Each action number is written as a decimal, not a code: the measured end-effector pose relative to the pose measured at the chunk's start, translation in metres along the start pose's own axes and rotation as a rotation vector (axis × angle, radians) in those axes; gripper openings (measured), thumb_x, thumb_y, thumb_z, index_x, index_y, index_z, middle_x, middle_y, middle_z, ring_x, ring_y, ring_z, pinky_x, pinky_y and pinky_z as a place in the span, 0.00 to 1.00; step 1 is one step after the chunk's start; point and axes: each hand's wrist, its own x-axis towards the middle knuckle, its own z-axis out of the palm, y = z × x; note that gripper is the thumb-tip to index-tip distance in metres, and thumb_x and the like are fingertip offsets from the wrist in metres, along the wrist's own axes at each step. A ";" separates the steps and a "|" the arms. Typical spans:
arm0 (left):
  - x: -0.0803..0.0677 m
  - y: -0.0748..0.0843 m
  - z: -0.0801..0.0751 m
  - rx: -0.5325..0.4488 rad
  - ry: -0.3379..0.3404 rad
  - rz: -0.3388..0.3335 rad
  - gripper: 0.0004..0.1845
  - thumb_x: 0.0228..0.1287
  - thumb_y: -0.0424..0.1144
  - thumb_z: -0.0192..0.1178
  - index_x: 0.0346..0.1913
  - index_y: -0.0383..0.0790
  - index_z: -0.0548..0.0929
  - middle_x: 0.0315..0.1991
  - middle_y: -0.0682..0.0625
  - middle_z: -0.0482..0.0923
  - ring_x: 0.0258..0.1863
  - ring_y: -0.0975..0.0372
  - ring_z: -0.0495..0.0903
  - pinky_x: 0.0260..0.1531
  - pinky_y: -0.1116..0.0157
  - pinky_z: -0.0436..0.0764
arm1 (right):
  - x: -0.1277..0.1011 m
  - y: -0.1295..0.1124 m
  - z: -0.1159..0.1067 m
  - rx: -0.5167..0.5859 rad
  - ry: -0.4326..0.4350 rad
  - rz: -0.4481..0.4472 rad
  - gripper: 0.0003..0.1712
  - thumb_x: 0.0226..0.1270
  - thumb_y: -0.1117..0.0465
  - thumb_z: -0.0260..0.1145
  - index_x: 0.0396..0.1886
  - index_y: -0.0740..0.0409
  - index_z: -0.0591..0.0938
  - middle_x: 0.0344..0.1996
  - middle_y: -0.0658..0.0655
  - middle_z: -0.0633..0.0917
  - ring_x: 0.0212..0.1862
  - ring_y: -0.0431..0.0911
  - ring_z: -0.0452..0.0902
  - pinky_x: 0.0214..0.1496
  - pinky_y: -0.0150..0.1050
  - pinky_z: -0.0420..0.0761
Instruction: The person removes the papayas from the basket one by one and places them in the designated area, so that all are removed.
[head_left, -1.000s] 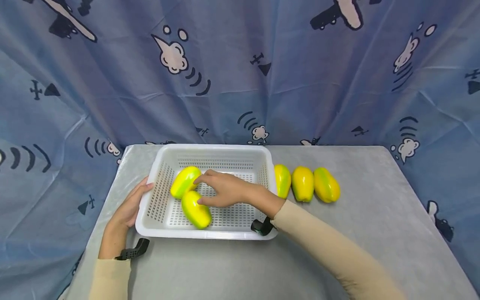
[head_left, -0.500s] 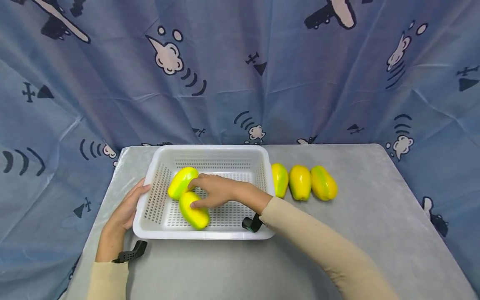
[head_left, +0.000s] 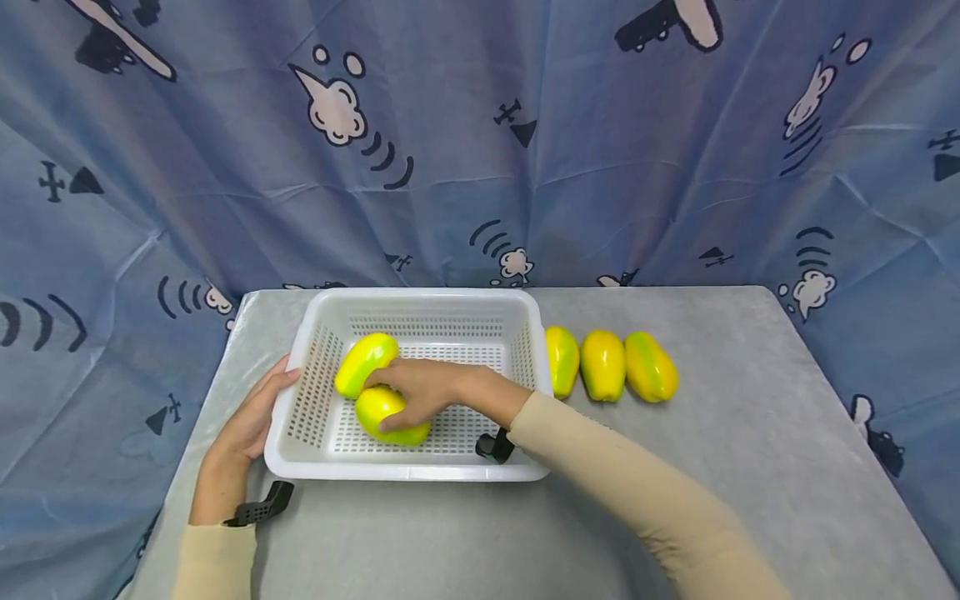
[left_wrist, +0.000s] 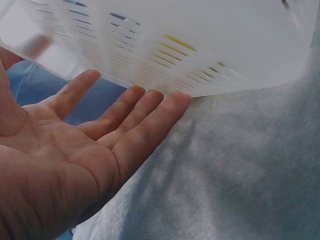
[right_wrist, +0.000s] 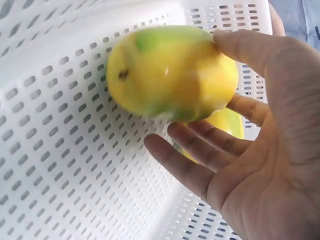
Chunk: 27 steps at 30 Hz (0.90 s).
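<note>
With the right hand [head_left: 417, 392], pinching the near fruit [head_left: 372, 409] inside the basket [head_left: 408, 472], just beside the far fruit [head_left: 366, 364]. With the left hand [head_left: 251, 417], pinching the basket's left end. Right of it, on the table [head_left: 420, 533], three more fruits [head_left: 603, 367].

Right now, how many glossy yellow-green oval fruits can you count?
5: a near fruit and a far fruit inside the white perforated plastic basket; in a row to its right, the first fruit, partly hidden, second fruit and third fruit.
</note>
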 end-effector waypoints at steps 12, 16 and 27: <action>0.001 0.000 0.001 0.002 0.014 -0.010 0.37 0.87 0.52 0.36 0.88 0.48 0.36 0.80 0.26 0.48 0.61 0.58 0.79 0.55 0.52 0.83 | -0.005 0.000 -0.001 0.074 -0.007 -0.008 0.38 0.70 0.58 0.74 0.77 0.53 0.73 0.70 0.52 0.79 0.66 0.44 0.75 0.75 0.41 0.73; 0.000 0.000 0.001 0.004 0.022 -0.006 0.37 0.87 0.52 0.37 0.88 0.47 0.37 0.79 0.28 0.51 0.61 0.58 0.80 0.55 0.52 0.83 | -0.012 -0.001 -0.004 0.053 0.002 -0.007 0.38 0.70 0.59 0.74 0.77 0.53 0.72 0.70 0.53 0.80 0.66 0.45 0.76 0.74 0.42 0.74; 0.000 -0.002 0.001 -0.003 0.013 0.019 0.37 0.88 0.51 0.37 0.87 0.46 0.37 0.76 0.33 0.59 0.61 0.59 0.81 0.55 0.54 0.84 | -0.038 0.003 -0.017 0.051 0.070 0.012 0.39 0.70 0.56 0.73 0.78 0.52 0.72 0.70 0.52 0.80 0.67 0.45 0.76 0.74 0.43 0.74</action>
